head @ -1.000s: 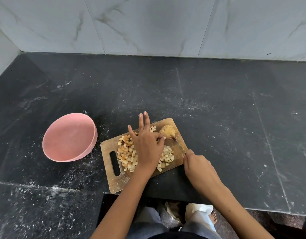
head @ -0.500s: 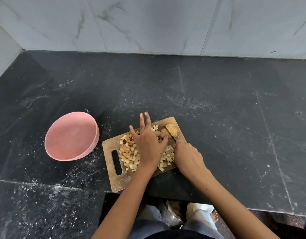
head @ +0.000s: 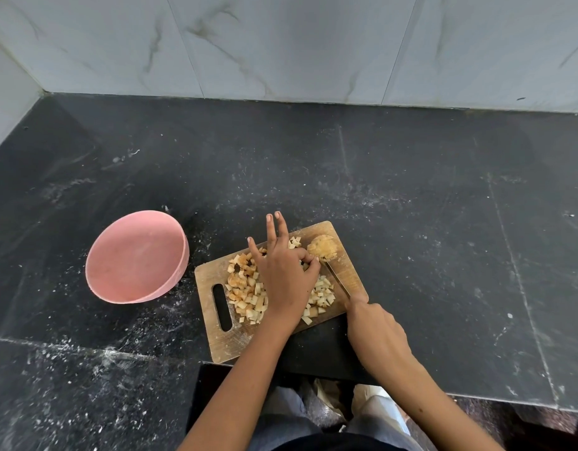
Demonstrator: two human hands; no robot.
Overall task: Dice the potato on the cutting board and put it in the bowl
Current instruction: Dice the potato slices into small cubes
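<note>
A wooden cutting board point(head: 227, 341) lies at the counter's front edge. Several pale and browned potato dice point(head: 247, 289) are heaped on it, partly hidden under my left hand point(head: 282, 275). An uncut potato chunk point(head: 322, 246) sits at the board's far right corner. My left thumb and curled forefinger pinch its near-left edge, while the other fingers point straight away from me. My right hand point(head: 375, 335) grips the handle of a knife point(head: 338, 278) at the board's right edge. The blade lies low over the board, and its tip reaches the chunk. The pink bowl point(head: 136, 255) stands left of the board with nothing in it.
The black stone counter point(head: 444, 255) is dusted with white specks and runs back to a marble-tiled wall point(head: 281, 43). Its front edge has a cut-out at my knees, just below the board.
Half a second ago my right hand was up beside the chunk with the knife across it; it has since drawn back toward me along the board's right edge. My left hand stayed put.
</note>
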